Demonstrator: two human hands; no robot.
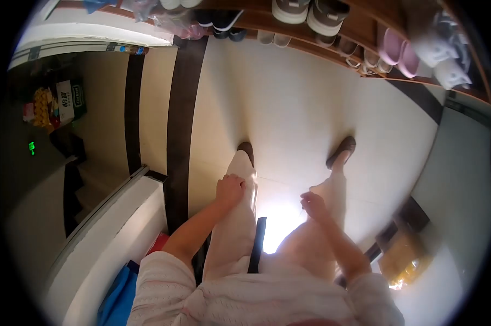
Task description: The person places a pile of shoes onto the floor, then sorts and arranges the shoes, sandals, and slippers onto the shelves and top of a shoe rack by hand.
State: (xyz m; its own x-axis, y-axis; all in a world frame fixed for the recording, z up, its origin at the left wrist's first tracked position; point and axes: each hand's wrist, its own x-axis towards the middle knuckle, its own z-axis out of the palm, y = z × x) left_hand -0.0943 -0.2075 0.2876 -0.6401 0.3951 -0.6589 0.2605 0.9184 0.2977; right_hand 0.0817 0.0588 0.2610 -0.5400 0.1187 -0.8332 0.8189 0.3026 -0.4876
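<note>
My left hand [231, 188] is over my left trouser leg [224, 239], its fingers curled in. It looks to hold nothing; whether it touches the cloth I cannot tell. On the other side, my right hand [313, 203] is loosely closed near my right leg, with nothing visible in it. Between my legs hangs a dark strap [257, 244] over a bright patch of light. On my feet are a dark left shoe [246, 150] and a dark right shoe [343, 151], set apart on the pale floor.
A wooden shoe rack [359, 16] runs along the top, with sneakers [311, 16] and pink slippers [399, 51]. To the left are a sliding-door track [109, 201], a white box [65, 102] and a blue cloth [117, 296]. A yellowish bag [403, 258] is at lower right.
</note>
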